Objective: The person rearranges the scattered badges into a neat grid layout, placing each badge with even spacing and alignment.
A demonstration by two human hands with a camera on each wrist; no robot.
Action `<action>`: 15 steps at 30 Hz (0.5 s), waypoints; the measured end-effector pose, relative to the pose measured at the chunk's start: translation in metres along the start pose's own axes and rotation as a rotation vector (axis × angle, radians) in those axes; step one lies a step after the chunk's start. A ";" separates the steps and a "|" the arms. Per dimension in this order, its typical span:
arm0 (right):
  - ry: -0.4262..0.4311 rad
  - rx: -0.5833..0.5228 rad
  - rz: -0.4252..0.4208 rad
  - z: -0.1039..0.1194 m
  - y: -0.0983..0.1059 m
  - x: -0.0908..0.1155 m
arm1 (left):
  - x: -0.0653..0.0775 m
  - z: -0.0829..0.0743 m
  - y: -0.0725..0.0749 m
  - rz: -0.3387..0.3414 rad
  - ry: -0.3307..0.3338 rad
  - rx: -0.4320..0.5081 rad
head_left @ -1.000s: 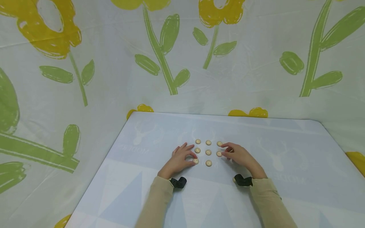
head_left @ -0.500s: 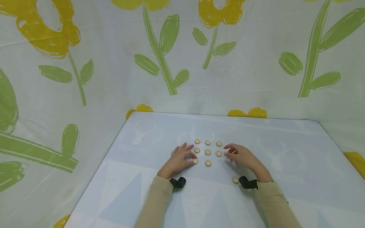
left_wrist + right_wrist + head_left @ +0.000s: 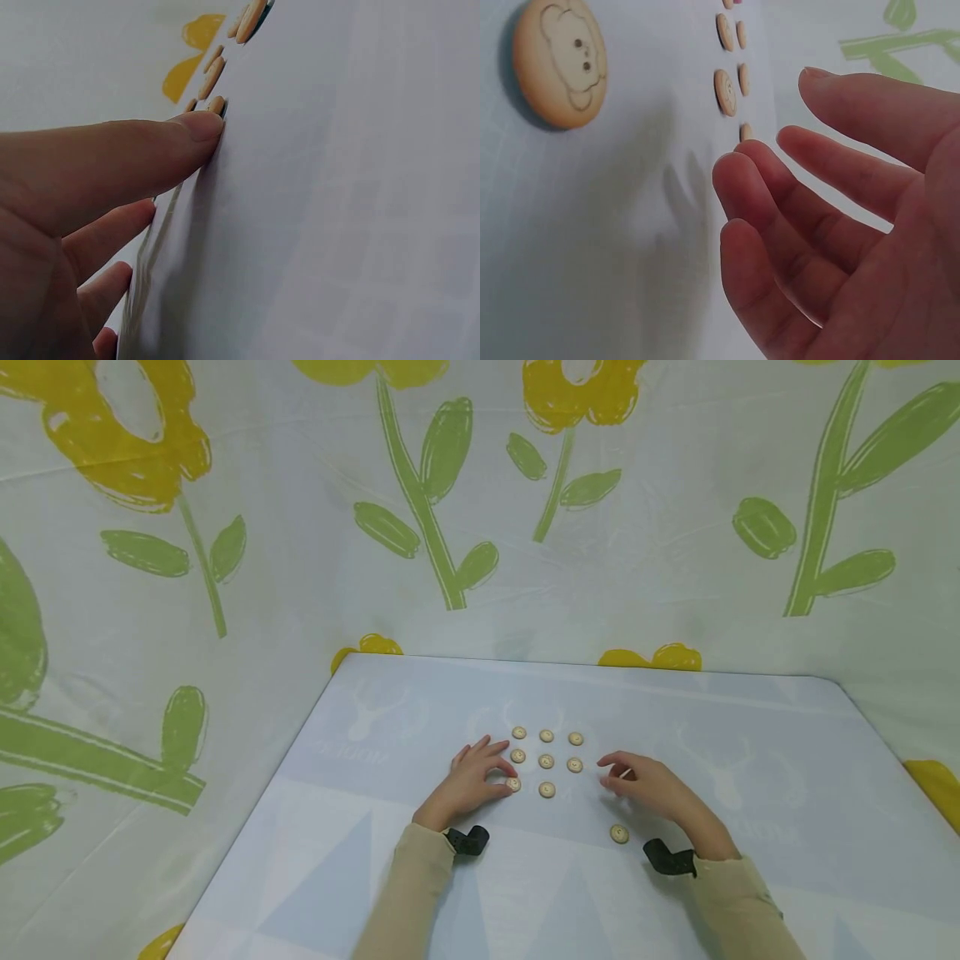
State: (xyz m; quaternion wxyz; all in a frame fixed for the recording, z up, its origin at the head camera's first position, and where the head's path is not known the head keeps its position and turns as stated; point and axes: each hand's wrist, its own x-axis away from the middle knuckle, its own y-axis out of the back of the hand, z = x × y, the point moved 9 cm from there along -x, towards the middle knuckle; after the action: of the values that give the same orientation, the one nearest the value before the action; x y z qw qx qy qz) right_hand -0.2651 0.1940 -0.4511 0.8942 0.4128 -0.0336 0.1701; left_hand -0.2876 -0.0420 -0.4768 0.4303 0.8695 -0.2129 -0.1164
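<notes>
Round tan discs, biscuit-like in look, lie on the table in rows, one of them the middle disc (image 3: 546,762). My left hand (image 3: 467,785) rests at their left and pinches the front-left disc (image 3: 513,784) between thumb and index finger. In the left wrist view the thumb (image 3: 202,127) covers part of this disc. Right of the rows, my right hand (image 3: 647,783) hovers with loosely bent fingers and holds nothing. A separate disc (image 3: 618,833) lies nearer the front, below that hand. The right wrist view shows a line-drawn animal face on this separate disc (image 3: 561,64).
The pale blue-and-white table (image 3: 337,877) has a printed triangle and deer pattern. Behind it and at the left hangs a white cloth (image 3: 300,527) with yellow flowers and green leaves. Each wrist wears a black camera mount, such as the right mount (image 3: 669,858).
My right hand has left the right column of discs and drawn back to the right and toward the front, uncovering the separate disc. The left hand stays in place.
</notes>
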 end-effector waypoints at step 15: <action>-0.001 0.020 0.029 -0.003 -0.003 0.020 | 0.000 0.000 0.000 -0.003 0.003 0.001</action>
State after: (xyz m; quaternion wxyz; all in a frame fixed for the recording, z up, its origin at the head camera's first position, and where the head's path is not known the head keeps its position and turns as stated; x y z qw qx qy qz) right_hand -0.2458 0.1995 -0.4509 0.8875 0.4213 -0.0384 0.1829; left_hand -0.2874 -0.0422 -0.4773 0.4299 0.8703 -0.2109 -0.1157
